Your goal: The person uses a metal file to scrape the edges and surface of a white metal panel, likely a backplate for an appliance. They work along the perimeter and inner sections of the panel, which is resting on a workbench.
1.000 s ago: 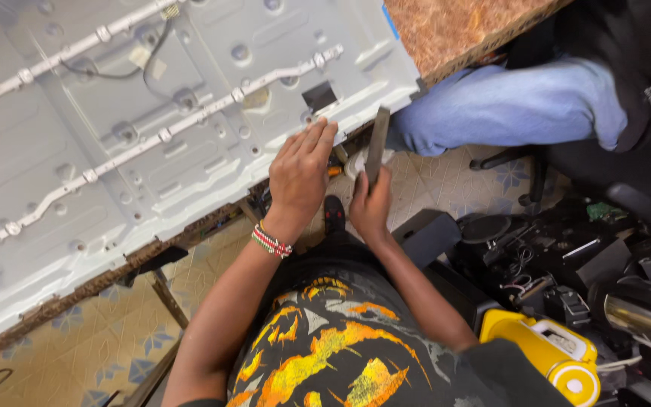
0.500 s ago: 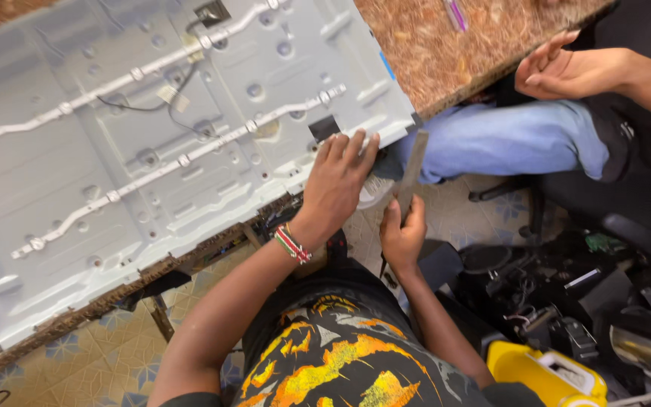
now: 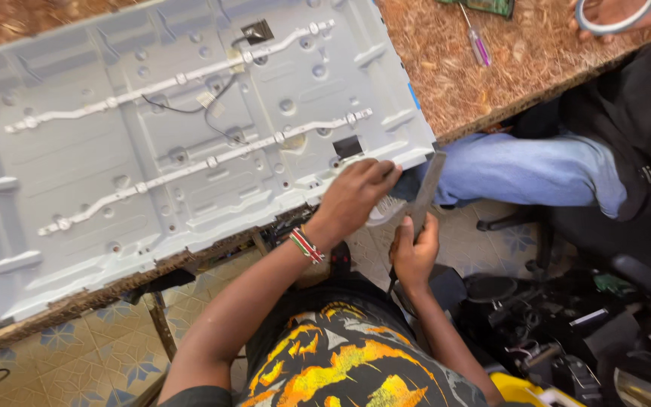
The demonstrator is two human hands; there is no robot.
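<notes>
— Counting first: how many light strips run across the grey panel (image 3: pixel 114 162)?

— Two, both slanting from lower left to upper right. The upper strip (image 3: pixel 167 81) and the lower strip (image 3: pixel 212 160) each carry a row of small round lenses, and a thin black wire (image 3: pixel 212 113) loops between them.

— And the hands?

— The person's own two. The left hand (image 3: pixel 352 197) rests curled on the panel's near right corner, fingers closed over the edge. The right hand (image 3: pixel 414 252) is closed around a flat grey bar (image 3: pixel 425 192), held upright just off that corner.

— Where does the panel sit?

— On a brown chipboard table (image 3: pixel 476 83), its near edge level with the table's edge, its right end stopping short of bare tabletop. One screwdriver (image 3: pixel 476 41) with a pink handle lies there.

— Room to move?

— Tiled floor (image 3: pixel 92 354) lies open at the left. On the right another person's leg in blue jeans (image 3: pixel 536 169) sits close, and a heap of black parts (image 3: pixel 566 332) crowds the floor.

— Any boxes or trays?

— I cannot make out any.
</notes>
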